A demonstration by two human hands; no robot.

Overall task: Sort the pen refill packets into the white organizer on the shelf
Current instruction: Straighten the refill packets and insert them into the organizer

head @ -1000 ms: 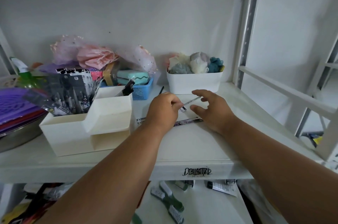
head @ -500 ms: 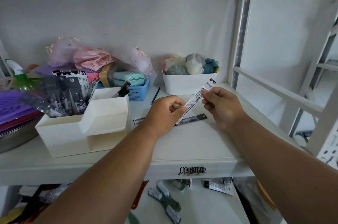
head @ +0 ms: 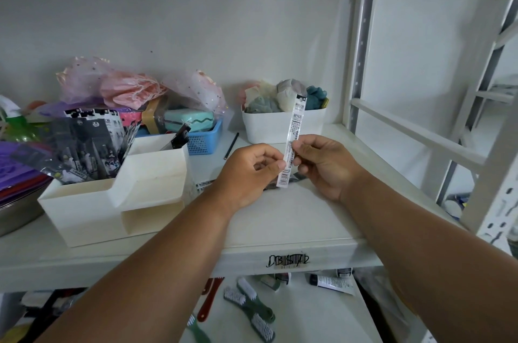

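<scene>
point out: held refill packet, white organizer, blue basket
held refill packet (head: 295, 135): head view, middle of the strip above the fingers.
white organizer (head: 152, 174): head view, front wall of upper tier.
blue basket (head: 206, 139): head view, mesh front wall.

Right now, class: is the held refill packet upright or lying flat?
Upright: the refill packet stands nearly vertical, pinched low between left hand and right hand, above the shelf.
</scene>
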